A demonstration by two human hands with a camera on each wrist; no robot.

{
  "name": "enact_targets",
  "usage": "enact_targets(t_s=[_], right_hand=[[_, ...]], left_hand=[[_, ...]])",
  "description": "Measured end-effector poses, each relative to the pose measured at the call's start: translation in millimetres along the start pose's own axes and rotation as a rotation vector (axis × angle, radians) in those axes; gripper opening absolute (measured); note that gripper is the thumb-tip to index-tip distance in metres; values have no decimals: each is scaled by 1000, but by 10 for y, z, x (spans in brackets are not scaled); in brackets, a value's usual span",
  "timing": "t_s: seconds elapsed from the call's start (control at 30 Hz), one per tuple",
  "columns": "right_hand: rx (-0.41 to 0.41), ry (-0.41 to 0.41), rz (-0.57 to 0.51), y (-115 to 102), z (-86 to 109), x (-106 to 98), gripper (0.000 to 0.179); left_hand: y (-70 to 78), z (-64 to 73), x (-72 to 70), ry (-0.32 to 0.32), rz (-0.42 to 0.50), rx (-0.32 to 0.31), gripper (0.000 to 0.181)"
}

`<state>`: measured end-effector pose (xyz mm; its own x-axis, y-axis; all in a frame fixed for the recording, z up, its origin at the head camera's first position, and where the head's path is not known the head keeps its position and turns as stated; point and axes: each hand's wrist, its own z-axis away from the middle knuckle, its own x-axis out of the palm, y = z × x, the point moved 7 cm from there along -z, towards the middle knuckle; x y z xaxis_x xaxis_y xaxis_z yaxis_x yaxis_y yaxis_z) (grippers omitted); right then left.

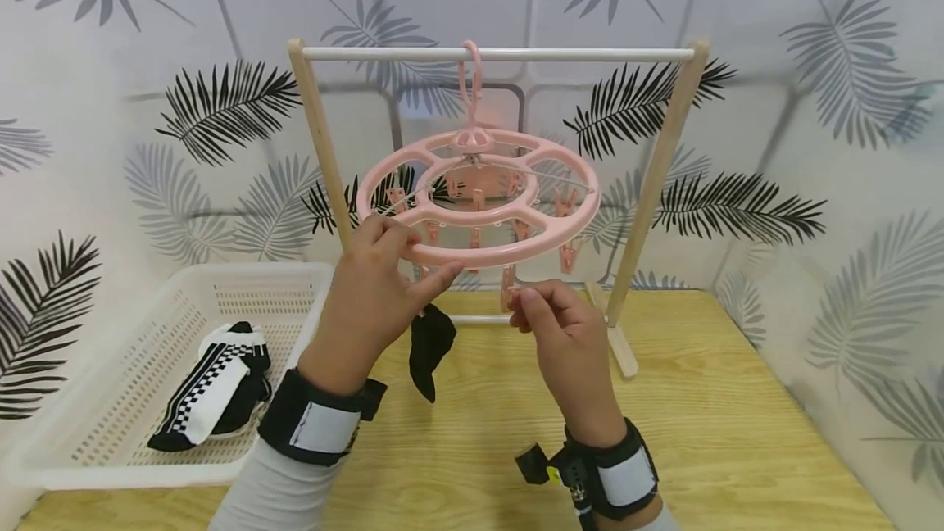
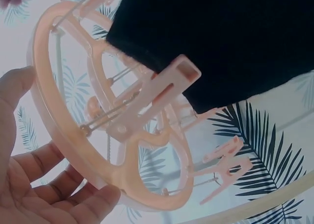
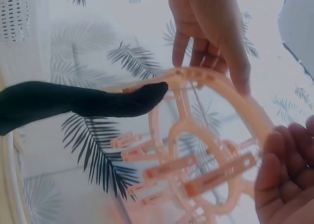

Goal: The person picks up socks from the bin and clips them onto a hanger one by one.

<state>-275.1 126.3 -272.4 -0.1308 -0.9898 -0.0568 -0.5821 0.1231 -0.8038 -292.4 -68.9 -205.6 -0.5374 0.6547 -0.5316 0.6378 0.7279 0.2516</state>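
A pink round clip hanger (image 1: pixel 509 255) hangs by its hook from the rack's white bar. My left hand (image 1: pixel 372 293) holds its near rim, thumb below and fingers above. Under that hand a black sock (image 1: pixel 431 351) hangs from the hanger. In the left wrist view the sock (image 2: pixel 221 42) looms large beside a pink clothespin (image 2: pixel 157 99). My right hand (image 1: pixel 556 318) has curled fingers close to a clothespin (image 1: pixel 508 285) at the front of the rim. Whether the fingertips pinch it is hidden. In the right wrist view, that hand (image 3: pixel 289 175) lies beside the rim.
At the left stands a white perforated basket (image 1: pixel 251 277) with black-and-white socks (image 1: pixel 214 388) inside. The wooden rack's posts (image 1: pixel 656 187) rise on both sides of the hanger, with a foot (image 1: pixel 623 351) on the wooden table (image 1: pixel 701 433). Several clothespins (image 1: pixel 568 256) dangle around the ring.
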Motion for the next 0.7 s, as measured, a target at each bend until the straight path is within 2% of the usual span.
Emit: enact_targets(t_s=[0.1,0.2,0.3,0.5,0.6,0.7], right_hand=[[46,83,-41,60,-11,-116,24],[103,93,-61,133,-48,-175,26],[156,-4,-94,225,-115,-140,33],[238,-286,-186,357,-211,88,44],[276,-354,-238,396,-241,177,42],[302,-380,-290,425,-259,227,37]], left_hand=[[-37,3,-3,-13,-4,3,46],[-65,13,17,-34,0,4,47],[-84,5,32,-48,4,7,46],[-128,3,23,-58,10,-8,46],[-154,4,20,-63,19,-16,45],[-176,7,25,-60,25,-17,44]])
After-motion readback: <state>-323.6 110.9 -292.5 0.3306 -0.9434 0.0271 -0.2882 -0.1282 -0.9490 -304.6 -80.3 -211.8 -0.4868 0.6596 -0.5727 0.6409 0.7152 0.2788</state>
